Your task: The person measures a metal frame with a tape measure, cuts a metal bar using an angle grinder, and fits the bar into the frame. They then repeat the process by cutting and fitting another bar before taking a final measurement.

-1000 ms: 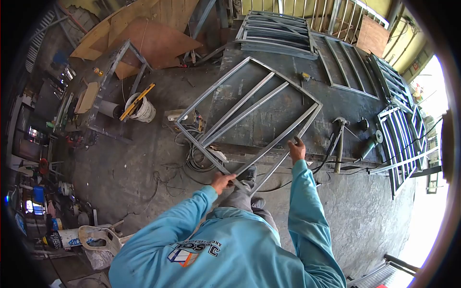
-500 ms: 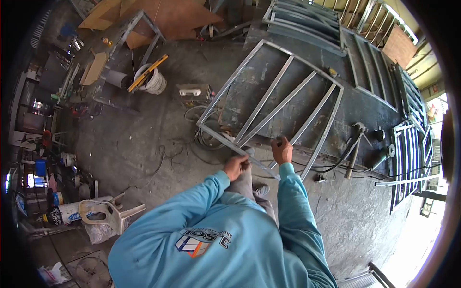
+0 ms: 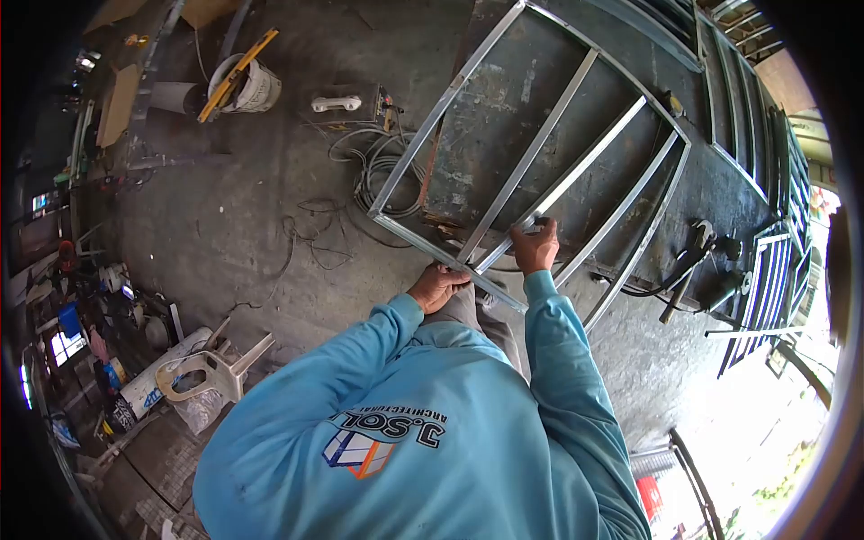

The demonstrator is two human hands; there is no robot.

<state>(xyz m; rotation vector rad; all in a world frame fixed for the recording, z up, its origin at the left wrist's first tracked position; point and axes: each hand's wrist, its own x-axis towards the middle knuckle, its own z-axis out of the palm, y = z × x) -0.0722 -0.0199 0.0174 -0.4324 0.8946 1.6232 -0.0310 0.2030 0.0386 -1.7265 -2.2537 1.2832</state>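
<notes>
Metal frame [image 3: 529,155] held by left hand [image 3: 438,286] and right hand [image 3: 535,247]; bucket [image 3: 266,95] holds level [image 3: 236,74].

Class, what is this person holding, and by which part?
Both hands hold the metal frame: the left hand grips its near bottom rail, the right hand an inner bar just above that rail.

"J.SOL" printed upside down, blue shirt [image 3: 468,396] back
</notes>
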